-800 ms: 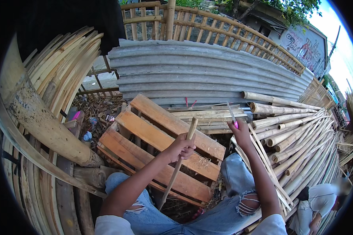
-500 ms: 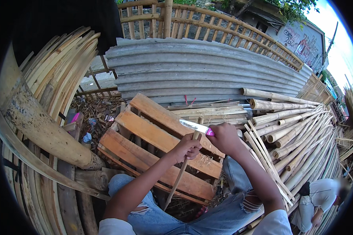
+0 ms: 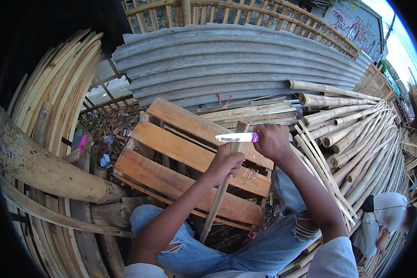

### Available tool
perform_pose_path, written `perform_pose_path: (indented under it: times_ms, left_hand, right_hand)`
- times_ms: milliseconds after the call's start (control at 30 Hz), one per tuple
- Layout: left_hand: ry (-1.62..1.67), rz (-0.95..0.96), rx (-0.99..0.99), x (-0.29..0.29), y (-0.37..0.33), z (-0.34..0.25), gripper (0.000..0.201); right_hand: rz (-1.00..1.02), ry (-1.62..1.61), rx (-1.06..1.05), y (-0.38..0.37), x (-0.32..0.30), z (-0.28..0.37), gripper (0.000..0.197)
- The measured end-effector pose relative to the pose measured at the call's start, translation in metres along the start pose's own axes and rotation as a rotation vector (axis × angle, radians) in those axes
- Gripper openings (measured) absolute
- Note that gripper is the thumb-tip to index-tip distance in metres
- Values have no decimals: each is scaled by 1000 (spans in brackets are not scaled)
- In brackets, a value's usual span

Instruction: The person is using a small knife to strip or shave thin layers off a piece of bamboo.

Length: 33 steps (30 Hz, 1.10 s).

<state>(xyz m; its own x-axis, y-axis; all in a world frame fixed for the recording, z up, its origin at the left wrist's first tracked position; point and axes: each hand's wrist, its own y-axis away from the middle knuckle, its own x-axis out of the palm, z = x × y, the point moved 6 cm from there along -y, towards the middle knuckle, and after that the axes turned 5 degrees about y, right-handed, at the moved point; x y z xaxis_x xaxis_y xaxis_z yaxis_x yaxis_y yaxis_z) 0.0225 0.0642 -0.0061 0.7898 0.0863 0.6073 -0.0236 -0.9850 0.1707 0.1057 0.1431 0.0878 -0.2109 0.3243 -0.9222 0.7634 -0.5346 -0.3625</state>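
Observation:
My left hand (image 3: 225, 163) is wrapped round a bamboo strip (image 3: 214, 206) a little below its top end. The strip slants up from between my knees, its lower end down near the ground. In my right hand (image 3: 274, 142) is a knife (image 3: 236, 137) with a pink and white handle, gripped from the right. Its blade points left and lies across the strip just above my left fist; dark marks show on the metal. Beneath both hands is an orange-brown slatted wooden platform (image 3: 171, 144).
Bamboo poles (image 3: 352, 139) are piled at the right, with thin split strips (image 3: 326, 173) leaning nearby. A thick bamboo trunk (image 3: 51, 160) and long slats (image 3: 60, 83) stand at the left. Corrugated sheeting (image 3: 227, 60) runs behind. A person (image 3: 387, 217) bends over at lower right.
The knife blade has swung from slanting upward to nearly level across the strip. The strip shows its broader face now. My view has tilted slightly downward.

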Motion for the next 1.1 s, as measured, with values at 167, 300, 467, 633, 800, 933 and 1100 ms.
perform_pose_path:
  times_ms: [167, 300, 467, 633, 800, 933, 1100]
  left_hand:
    - [-1, -25, -33, -9, 12, -9, 16]
    - [124, 47, -15, -20, 28, -27, 27]
    - [47, 11, -7, -15, 17, -13, 15]
    - [7, -2, -5, -6, 15, -4, 15]
    - [20, 10, -19, -1, 8, -3, 16]
    - [54, 23, -31, -6, 8, -2, 17]
    - [53, 44, -71, -4, 14, -6, 24]
  right_hand:
    - [-108, 11, 173, -10, 9, -21, 23]
    - [-234, -115, 677, 68, 2, -262, 37]
    - [14, -97, 957, 136, 68, -282, 42]
    - [84, -142, 699, 69, 64, -196, 42]
    - [49, -478, 562, 42, 36, -147, 52]
    - [81, -658, 382, 26, 6, -97, 52]
    - [137, -559, 76, 22, -18, -44, 51]
